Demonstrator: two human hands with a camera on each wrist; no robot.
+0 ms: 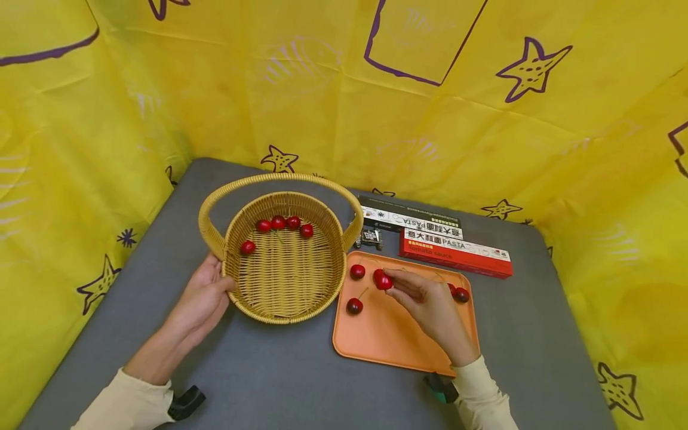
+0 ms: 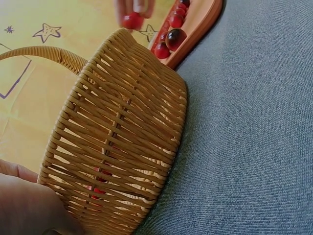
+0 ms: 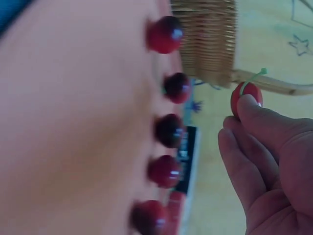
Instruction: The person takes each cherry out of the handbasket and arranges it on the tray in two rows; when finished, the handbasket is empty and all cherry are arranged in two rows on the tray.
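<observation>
A round woven basket [image 1: 285,269] with a tall arched handle [image 1: 279,177] stands on the left half of the table. Several red cherries [image 1: 278,222] lie in it, mostly toward its back wall. My left hand [image 1: 201,298] grips the left side of the basket's rim near the foot of the handle. Over the orange tray [image 1: 398,349], my right hand [image 1: 427,301] pinches a red cherry [image 3: 247,98] with a green stem between thumb and fingertips. More cherries [image 1: 355,306] lie on the tray; the right hand partly hides those at the right in the head view.
Behind the tray lie a red pasta box [image 1: 457,254] and a black-and-white pasta box [image 1: 414,218]. A small dark toy-like object [image 1: 371,237] sits between the basket and the boxes. Yellow patterned cloth [image 1: 322,89] hangs around the grey table [image 1: 301,382].
</observation>
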